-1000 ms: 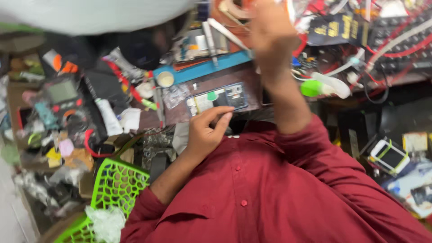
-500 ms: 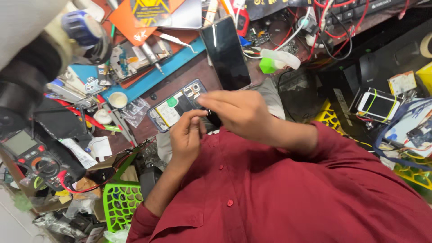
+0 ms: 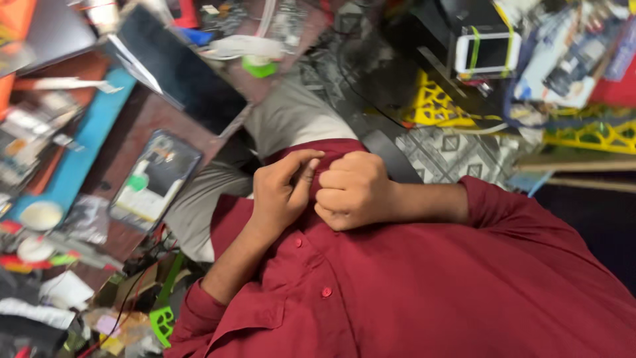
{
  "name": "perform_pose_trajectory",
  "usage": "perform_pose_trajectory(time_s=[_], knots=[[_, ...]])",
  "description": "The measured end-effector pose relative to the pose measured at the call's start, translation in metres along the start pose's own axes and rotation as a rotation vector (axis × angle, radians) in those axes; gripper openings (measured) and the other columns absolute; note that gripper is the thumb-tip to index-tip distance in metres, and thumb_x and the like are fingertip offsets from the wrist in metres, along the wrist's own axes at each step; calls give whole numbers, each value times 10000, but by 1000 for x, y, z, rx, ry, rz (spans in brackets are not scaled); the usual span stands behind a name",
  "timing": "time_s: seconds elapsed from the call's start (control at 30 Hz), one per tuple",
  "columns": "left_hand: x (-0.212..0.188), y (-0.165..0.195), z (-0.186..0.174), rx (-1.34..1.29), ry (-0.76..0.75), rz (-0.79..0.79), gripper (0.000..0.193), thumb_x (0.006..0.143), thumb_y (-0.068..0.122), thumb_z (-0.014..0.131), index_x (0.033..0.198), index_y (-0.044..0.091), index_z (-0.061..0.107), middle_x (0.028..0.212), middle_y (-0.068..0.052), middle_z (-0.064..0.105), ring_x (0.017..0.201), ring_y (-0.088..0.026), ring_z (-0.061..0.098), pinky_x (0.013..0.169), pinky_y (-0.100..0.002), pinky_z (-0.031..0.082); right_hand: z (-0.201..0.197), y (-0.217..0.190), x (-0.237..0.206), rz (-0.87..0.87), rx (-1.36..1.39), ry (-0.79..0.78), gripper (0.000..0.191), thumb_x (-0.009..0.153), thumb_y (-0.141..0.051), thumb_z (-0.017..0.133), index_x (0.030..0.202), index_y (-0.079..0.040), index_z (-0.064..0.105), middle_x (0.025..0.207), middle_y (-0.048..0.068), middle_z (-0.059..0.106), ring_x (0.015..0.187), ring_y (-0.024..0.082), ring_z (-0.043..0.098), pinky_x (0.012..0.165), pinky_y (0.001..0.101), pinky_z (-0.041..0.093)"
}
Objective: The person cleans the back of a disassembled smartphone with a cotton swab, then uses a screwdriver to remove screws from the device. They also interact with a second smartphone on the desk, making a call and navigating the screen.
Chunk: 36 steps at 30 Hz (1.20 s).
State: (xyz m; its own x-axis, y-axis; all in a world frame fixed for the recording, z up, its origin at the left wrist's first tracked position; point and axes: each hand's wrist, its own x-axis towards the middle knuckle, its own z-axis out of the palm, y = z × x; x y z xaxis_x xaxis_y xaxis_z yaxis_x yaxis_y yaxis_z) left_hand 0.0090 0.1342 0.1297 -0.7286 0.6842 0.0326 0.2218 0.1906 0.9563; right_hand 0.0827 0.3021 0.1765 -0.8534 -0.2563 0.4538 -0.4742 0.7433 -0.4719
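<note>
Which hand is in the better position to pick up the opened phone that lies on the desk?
Left, probably. The left hand lies nearer the opened phone, its fingers loose on the red shirt; the right hand is a closed fist, farther away.

You have one view only, from the camera on your head, looking steeply down and close at your own shirt (image 3: 411, 285) and lap. The bench (image 3: 142, 129) sits tilted at upper left.

Phone repair workshop: an opened phone (image 3: 154, 180) is lying on the bench (image 3: 136, 129), a dark screen (image 3: 179, 66) resting beside it, parts and wires (image 3: 40, 265) crowding around.
</note>
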Motion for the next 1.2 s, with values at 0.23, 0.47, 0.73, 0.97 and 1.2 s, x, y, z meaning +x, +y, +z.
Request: perform_pose_trajectory(time_s=[0.23,0.47,0.73,0.97,1.2], knots=[[0,2,16,7,-124,122,417,820,-116,548,1151,83,705,902,-116,615,812,-302,656,726,-376,524,-9,15,-36,74,59,63,227,615,-132,765,730,-145,570,817,32,580,767,260,594,638,402,464],[-17,-2,2,-69,8,21,328,854,-133,575,1079,58,717,921,-88,650,737,-184,629,662,-283,489,2,73,1,374,-168,166,163,932,-48,757,1073,-109,705,1017,63,648,929,268,664,794,377,546],[-28,-6,-11,-120,101,14,276,869,-112,592,1053,56,711,902,-60,669,743,-157,635,667,-263,493,19,159,34,218,-748,114,223,1031,-199,727,1249,-189,769,740,-5,563,649,212,612,572,364,460],[-25,-7,-16,-102,124,25,266,851,-88,604,1038,62,718,914,-60,689,732,-159,632,641,-269,495,26,178,45,182,-966,29,102,992,-298,735,1051,-221,767,715,-26,593,610,204,615,541,365,451],[-27,-7,-24,-121,139,54,267,838,-85,593,1030,55,714,928,-59,705,769,-164,657,659,-266,507,13,183,33,512,-17,258,87,1068,-129,734,1106,-51,725,929,45,716,784,201,677,679,323,511]])
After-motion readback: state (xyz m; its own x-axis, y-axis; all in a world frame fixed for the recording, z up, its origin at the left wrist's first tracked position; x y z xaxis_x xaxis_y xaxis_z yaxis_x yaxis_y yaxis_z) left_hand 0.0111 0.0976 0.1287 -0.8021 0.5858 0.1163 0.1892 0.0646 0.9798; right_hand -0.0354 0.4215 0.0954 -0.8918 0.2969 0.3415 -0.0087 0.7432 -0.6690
